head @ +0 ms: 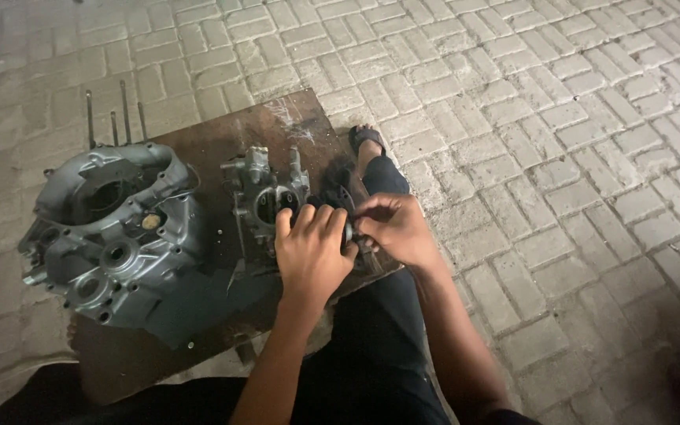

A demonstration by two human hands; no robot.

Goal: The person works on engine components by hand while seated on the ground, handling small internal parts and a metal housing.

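Both hands, left (310,250) and right (393,230), close their grip on a small dark part (343,203) held just beside the carburettor (265,197) on the board (222,130); a slip could drop it onto the paving (560,157), since fingers hide it.

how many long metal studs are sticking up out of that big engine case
4. All rise from the far edge of the engine case on the left: stud one leftmost, stud two shorter, stud three tallest, stud four rightmost. Others may be hidden behind the casing.
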